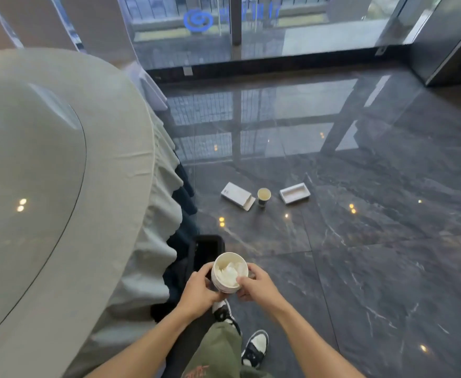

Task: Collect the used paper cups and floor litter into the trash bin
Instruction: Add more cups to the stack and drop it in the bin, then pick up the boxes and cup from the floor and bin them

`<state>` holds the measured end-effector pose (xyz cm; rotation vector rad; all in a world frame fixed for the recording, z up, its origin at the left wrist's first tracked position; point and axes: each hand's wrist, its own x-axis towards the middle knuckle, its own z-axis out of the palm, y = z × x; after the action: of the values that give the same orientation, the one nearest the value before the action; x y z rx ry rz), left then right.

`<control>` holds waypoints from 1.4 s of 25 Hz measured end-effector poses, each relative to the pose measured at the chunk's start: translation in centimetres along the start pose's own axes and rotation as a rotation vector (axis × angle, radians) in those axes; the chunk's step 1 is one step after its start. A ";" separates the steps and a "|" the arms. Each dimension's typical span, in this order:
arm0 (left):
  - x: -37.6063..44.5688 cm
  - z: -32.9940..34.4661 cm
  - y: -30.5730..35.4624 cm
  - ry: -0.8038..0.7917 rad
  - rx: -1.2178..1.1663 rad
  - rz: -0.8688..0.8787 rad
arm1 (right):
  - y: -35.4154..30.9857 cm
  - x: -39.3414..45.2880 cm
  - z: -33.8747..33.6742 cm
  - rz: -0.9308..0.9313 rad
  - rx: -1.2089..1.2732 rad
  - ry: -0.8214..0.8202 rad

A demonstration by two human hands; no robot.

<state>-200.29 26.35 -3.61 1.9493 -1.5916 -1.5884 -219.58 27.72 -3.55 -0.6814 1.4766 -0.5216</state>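
We hold a white paper cup (229,272) with both hands: our left hand (196,291) curls round its left wall, and our right hand (256,286) wraps the right side with the thumb hooked over the rim. The cup is a smooth, round paper cylinder, its mouth facing up toward us and tipped slightly away, its long axis close to vertical. Crumpled white tissue fills its inside.

The cup hangs just above and in front of the bin (207,251), a dark, rounded-square container with an open top, standing on the floor (387,268) beside the hanging cloth. Below the hands we see olive trousers and black-and-white sneakers.

On our left stands a round table (131,148) under a pale grey-green cloth that falls in soft pleats, with a round glass top whose surface reflects ceiling lights.

The floor is polished dark stone with pale veins, glossy enough to mirror the window. Farther out on it, three pieces of litter sit in a row: a flat white box (236,195) with an open flap, an upright second cup (264,197) with a dark lower band and its mouth facing up, and a shallow white tray (294,193) with a raised rim. The box lies just beside that cup; the tray is near but apart.

Beyond, a glass wall (251,31) carries a blue swirl logo.
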 end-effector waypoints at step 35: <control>24.8 -1.2 -15.8 0.020 -0.521 -0.573 | 3.4 29.5 9.1 0.315 -0.226 -0.086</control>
<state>-193.02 12.93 -28.85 2.1812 -0.5173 -1.9073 -209.55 10.55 -27.34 -0.6225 1.5383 -0.0830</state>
